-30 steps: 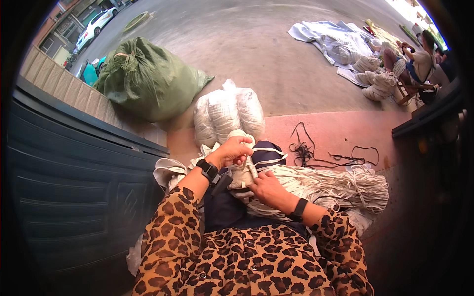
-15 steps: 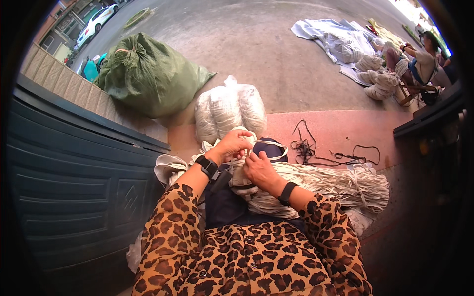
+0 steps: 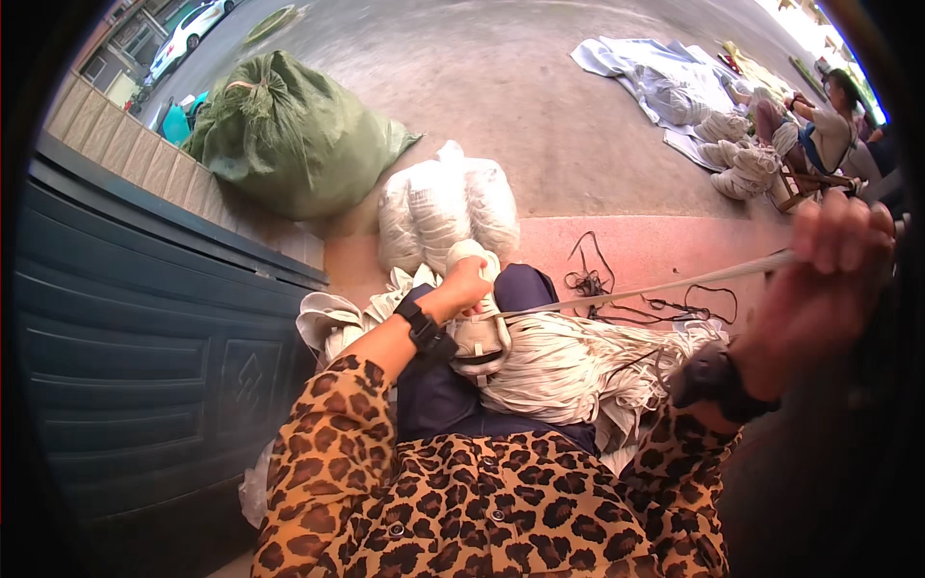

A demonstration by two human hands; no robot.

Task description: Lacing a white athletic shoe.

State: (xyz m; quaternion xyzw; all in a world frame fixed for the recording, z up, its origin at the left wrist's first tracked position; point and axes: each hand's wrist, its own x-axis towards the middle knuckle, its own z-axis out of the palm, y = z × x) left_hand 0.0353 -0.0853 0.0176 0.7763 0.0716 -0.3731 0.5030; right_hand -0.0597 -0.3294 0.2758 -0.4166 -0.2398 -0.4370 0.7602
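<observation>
A pale cream shoe (image 3: 480, 337) rests over my dark-trousered lap, its toe pointing away from me and its opening toward me. My left hand (image 3: 465, 286) is closed round its middle; some of the fingers are hidden. From the shoe a flat whitish shoelace (image 3: 646, 288) stretches taut to the upper right. My right hand (image 3: 836, 241), raised far out to the right and blurred, is closed on the lace's other end. Beside the shoe, a thick bundle of loose pale laces (image 3: 597, 361) lies across my right thigh. More pale shoe pieces (image 3: 330, 316) are at my left.
Ahead stands a clear bag of white goods (image 3: 448, 207), with a large green sack (image 3: 299, 140) behind it to the left. Black laces (image 3: 593, 282) lie on the red floor strip. A dark panelled door (image 3: 125, 347) flanks my left. A seated person (image 3: 831, 120) is beside pale bundles at far right.
My right hand has swung from beside my left hand out to the far right, drawing the lace straight. My left hand stays at the shoe.
</observation>
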